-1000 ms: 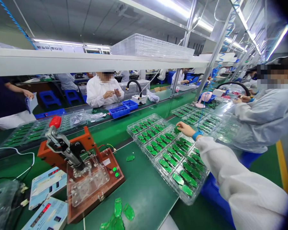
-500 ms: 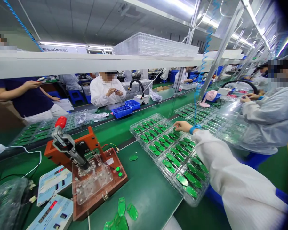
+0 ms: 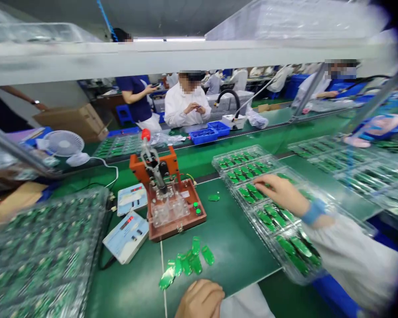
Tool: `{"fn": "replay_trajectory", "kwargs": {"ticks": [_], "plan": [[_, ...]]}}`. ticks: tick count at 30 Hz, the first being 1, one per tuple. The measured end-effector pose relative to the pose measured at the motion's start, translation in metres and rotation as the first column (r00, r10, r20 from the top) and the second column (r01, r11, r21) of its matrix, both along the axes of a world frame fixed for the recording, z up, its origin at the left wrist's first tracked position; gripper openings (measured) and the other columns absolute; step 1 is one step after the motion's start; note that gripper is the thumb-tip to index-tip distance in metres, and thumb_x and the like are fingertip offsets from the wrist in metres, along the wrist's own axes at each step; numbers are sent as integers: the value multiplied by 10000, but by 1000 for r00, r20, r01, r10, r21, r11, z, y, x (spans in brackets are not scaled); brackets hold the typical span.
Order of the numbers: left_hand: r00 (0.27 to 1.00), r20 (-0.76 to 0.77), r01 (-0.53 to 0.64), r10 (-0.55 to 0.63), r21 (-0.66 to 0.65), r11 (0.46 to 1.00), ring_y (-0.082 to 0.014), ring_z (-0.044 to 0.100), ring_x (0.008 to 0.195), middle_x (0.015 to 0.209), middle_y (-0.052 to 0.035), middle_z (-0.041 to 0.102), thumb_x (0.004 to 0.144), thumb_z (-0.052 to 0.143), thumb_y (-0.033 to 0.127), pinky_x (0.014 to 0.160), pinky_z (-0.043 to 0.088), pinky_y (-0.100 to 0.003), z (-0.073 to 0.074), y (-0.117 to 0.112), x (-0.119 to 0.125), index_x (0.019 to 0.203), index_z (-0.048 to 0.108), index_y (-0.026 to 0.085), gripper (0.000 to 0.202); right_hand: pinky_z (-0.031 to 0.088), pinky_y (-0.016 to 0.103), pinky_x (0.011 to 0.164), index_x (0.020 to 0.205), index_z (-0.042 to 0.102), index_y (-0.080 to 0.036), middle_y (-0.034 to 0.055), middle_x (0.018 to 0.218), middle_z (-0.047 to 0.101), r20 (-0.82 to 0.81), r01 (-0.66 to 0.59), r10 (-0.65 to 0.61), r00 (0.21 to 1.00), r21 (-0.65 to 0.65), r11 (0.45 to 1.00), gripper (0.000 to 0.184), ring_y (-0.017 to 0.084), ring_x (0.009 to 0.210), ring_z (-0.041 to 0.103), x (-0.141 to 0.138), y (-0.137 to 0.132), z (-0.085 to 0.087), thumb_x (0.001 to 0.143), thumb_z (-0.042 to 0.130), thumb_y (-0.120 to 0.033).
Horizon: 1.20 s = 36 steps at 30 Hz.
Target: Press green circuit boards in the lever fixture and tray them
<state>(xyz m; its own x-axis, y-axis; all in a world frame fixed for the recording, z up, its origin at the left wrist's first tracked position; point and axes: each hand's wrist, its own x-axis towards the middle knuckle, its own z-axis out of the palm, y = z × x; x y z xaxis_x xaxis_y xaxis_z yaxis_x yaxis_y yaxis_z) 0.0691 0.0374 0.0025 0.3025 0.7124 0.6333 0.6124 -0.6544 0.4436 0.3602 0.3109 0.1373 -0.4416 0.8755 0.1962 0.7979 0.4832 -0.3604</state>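
My right hand [image 3: 281, 194], with a blue wristband [image 3: 313, 212], is above a clear plastic tray [image 3: 268, 247] of green circuit boards [image 3: 275, 216]. Its fingers are stretched out to the left and I see nothing in them, though motion blurs them a little. At the bottom edge my left hand [image 3: 200, 300] has its fingers curled; what they hold, if anything, is hidden. Just beyond it lies a loose pile of green boards [image 3: 185, 263]. A single green board [image 3: 214, 197] lies between the tray and a brown test fixture [image 3: 172, 207] with a red-tipped toggle clamp [image 3: 151, 154].
Two boxes with red digital displays [image 3: 128, 236] sit left of the fixture. A stack of board trays [image 3: 46, 247] fills the left side. Behind are a white fan [image 3: 64, 143], blue bins [image 3: 204, 134] and a co-worker in white [image 3: 187, 106]. An overhead shelf [image 3: 152, 59] crosses above.
The view has swung left and down, showing the left tray stack and my left hand. My right hand has moved from a board's edge toward the tray's left side, its fingers straighter.
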Motion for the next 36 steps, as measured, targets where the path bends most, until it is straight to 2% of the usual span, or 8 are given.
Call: {"fn": "replay_trajectory", "kwargs": {"ticks": [4,7,9,14,19,26,30,36], "plan": [[996,45,82,-76,-156,984,-154,694,770,910,-14,764,1028,441,231,681,516,-279,20,-6,-4,1012,649,192,213,551,363,963,1148,680,-254,49,1141,727,-109,-473,462,880,-110,874,256,210,1072,673,-70,-95,-12,1038,491,-386],[992,74,122,-106,-267,956,-138,692,786,915,19,766,1027,504,277,738,509,-272,37,-13,-27,950,661,214,186,540,370,1024,1177,668,-247,44,1227,710,-182,-591,563,807,-263,763,218,211,1177,639,-99,-135,-36,1027,544,-347],[997,51,75,-62,-336,939,-135,694,844,948,22,763,996,572,228,811,515,-267,47,-18,-53,928,677,221,126,507,414,1091,1207,664,-236,58,1309,680,-198,-576,541,817,-324,751,236,231,1265,595,-110,-143,-52,1018,567,-337],[969,-248,-127,13,-447,886,-227,617,1221,1285,-21,704,902,475,-8,999,519,-380,68,-23,-118,1092,708,240,390,433,483,1177,1220,671,-236,61,1447,598,-188,-555,528,828,-413,723,273,271,1399,486,-122,-138,-68,962,661,-326],[896,-440,-202,-52,-511,836,-275,619,1260,1400,-28,649,917,436,-8,986,554,-456,77,-16,-132,1181,701,235,446,440,488,1170,1178,691,-234,58,1431,614,-152,-564,563,812,-453,691,271,282,1384,500,-129,-132,-67,912,724,-278],[895,-443,-222,-59,-556,801,-283,681,1165,1359,-33,675,927,642,106,956,572,-472,81,-11,-130,1120,712,245,248,475,469,1127,1144,694,-239,54,1362,657,-167,-575,561,811,-409,709,215,265,1317,558,-123,-133,-77,932,703,-276],[940,-337,-232,57,-506,831,-259,678,1143,1310,-32,692,903,730,226,966,566,-436,90,-8,-135,1106,715,267,208,523,424,1066,1147,686,-268,53,1346,657,-283,-592,521,805,-332,734,216,238,1252,606,-120,-126,-65,954,675,-365],[913,-208,-401,352,-293,868,-261,635,1186,1257,-64,699,905,712,253,1041,520,-455,110,52,-150,1054,739,233,153,507,457,1081,1152,686,-252,80,1310,666,-374,-582,541,754,3,813,220,251,1254,595,-175,-78,-37,964,653,-362]]}}
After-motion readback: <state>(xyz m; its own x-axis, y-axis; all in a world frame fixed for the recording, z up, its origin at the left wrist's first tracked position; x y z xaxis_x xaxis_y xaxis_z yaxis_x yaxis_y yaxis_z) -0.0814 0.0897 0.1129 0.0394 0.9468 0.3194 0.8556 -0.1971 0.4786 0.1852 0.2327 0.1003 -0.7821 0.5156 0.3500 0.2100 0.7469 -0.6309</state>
